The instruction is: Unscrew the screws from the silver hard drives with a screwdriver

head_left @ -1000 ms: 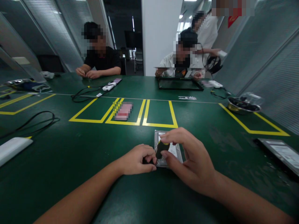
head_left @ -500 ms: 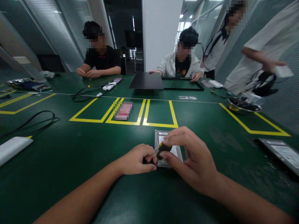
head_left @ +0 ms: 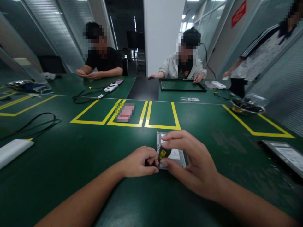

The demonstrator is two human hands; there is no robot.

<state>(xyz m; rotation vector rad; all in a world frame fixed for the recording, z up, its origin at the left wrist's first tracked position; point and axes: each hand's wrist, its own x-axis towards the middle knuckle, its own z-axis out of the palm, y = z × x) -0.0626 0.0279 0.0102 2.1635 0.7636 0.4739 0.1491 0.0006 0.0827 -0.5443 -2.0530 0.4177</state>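
A hard drive [head_left: 178, 154] with a silver case and white label lies flat on the green table in front of me. My right hand [head_left: 193, 160] pinches a stubby screwdriver [head_left: 164, 153] by its black and yellow handle, between thumb and fingers. The screwdriver stands over the drive's lower left part, slightly tilted; its tip is hidden. At the drive's left edge, my left hand [head_left: 142, 161] is closed with curled fingers, close to the screwdriver. Something dark shows under those fingers, but I cannot tell what it is.
Another drive-like device [head_left: 284, 154] lies at right, near a metal bowl [head_left: 247, 108] of dark parts. A pink phone [head_left: 126, 113] rests inside yellow tape. A white device [head_left: 15, 151] is at left. Across the table, a co-worker touches a dark panel [head_left: 143, 89] and black frame [head_left: 183, 90].
The screwdriver handle has turned in my right hand, its yellow mark now facing me. My left hand stays put. Across the table, the dark panel has been lowered flat; one standing person has left view.
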